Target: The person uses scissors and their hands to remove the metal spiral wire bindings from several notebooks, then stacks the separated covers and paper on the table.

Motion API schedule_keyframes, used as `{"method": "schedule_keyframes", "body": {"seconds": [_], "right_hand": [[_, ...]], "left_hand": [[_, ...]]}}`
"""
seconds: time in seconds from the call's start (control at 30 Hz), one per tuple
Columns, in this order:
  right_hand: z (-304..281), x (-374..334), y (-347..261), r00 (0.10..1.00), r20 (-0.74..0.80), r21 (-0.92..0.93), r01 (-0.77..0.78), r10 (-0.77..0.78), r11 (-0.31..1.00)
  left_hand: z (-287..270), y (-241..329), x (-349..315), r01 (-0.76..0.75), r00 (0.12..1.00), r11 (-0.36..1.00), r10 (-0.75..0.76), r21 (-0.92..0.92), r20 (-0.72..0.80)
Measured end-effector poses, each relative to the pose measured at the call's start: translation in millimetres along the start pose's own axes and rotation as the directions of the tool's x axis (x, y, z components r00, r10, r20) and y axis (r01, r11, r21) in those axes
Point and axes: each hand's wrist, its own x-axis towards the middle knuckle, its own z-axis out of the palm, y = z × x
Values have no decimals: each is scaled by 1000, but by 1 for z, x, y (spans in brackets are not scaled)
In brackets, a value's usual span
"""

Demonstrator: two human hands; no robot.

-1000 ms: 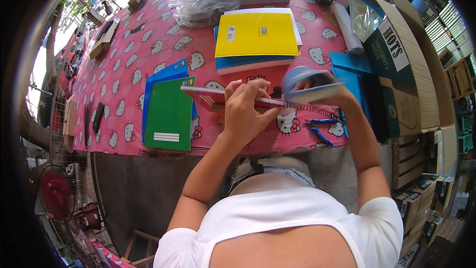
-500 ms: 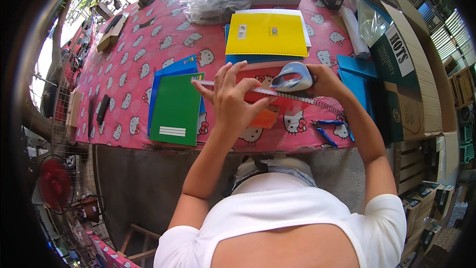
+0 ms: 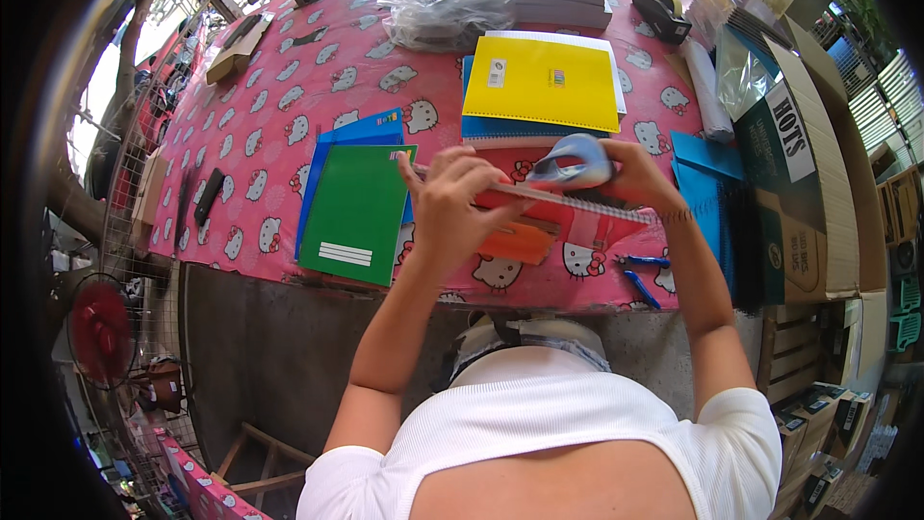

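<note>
Near the table's front edge, my left hand (image 3: 452, 212) grips a spiral notebook (image 3: 568, 204) with a red cover, held with its bound edge upward. A coil runs along that edge and its loose end reaches past my right wrist. My right hand (image 3: 637, 173) is closed on a blue-and-pale looped tool (image 3: 575, 162) by the notebook's edge; motion blurs it and its kind is unclear. An orange piece (image 3: 520, 243) shows below my left hand. To the left lies a green notebook (image 3: 356, 212) over blue ones.
Behind my hands lies a yellow notebook (image 3: 544, 82) on others. Blue-handled pliers (image 3: 642, 279) rest at the front right, beside blue covers (image 3: 707, 173) and a cardboard box (image 3: 804, 183). Farther back are a plastic bag (image 3: 448, 5), a notebook stack (image 3: 558, 5) and a tape dispenser (image 3: 662, 14).
The view has shifted slightly, so the table's things sit farther right and lower. The notebook is tilted more, its right end lower. Both hands keep hold.
</note>
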Motion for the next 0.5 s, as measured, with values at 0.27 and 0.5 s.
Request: {"method": "schedule_keyframes", "body": {"seconds": [0.27,0.5], "right_hand": [[-16,-20,9,993,80,428,-114,88,896],[-18,-3,-19,980,45,377,163,-194,912]], "left_hand": [[9,17,2,10,998,1000,-9,7,-64],[6,17,6,11,1000,998,-9,-58,28]]}}
